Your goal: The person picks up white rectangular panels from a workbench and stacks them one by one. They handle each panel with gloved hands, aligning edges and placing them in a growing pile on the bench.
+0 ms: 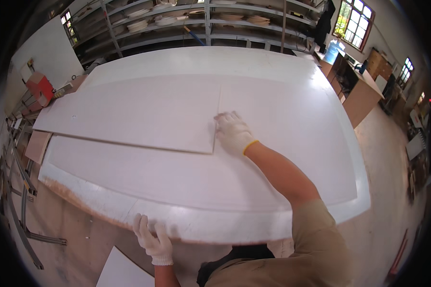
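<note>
A long white panel [139,115] lies on top of a larger white sheet [282,143], which covers most of a big worktable [96,196]. At the right end of the upper panel is my right hand [233,131], in a white knit glove with a yellow cuff. Its fingers are stretched out, slightly blurred, and rest at the panel's edge without wrapping round it. My left hand [154,241], also in a white glove, is at the table's near edge with its fingers apart and nothing in it.
Metal shelves [208,24] with stacked round pieces stand behind the table. A red machine [40,88] is at the far left, above metal frames [24,215]. Beside my left arm a white board [124,270] stands low. A wooden desk [361,91] with a blue water bottle [334,51] is at right.
</note>
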